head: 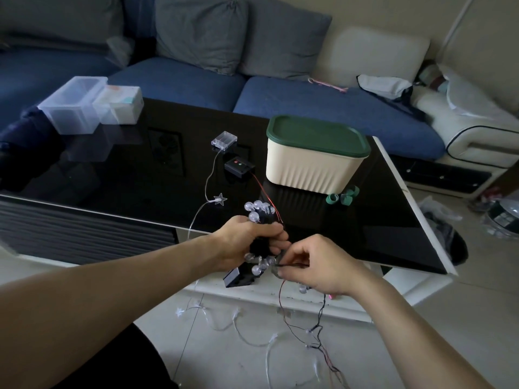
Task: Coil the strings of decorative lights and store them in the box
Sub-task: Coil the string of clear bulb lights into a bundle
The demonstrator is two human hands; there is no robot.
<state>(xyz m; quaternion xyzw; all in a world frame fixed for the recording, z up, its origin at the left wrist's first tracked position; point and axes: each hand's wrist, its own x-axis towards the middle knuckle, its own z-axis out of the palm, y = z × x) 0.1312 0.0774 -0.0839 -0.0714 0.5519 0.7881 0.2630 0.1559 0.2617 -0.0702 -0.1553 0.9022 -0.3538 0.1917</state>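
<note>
Here, at the counter's (pixel 365 220) near edge, the left hand (pixel 241 242) grips the coiled lights (pixel 257 211); the right hand (pixel 314 265) pinches the trailing wire (pixel 292 265). Light, limp, tangle-prone: best held by the wire, not the bulbs. Box (pixel 314 167) lidded.

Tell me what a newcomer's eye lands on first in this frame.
The two hands at bottom centre: the left hand grips a coiled bundle of globe lights, the right hand pinches its black wire. Behind, right of centre on the black table, stands a cream box with its green lid on.
</note>
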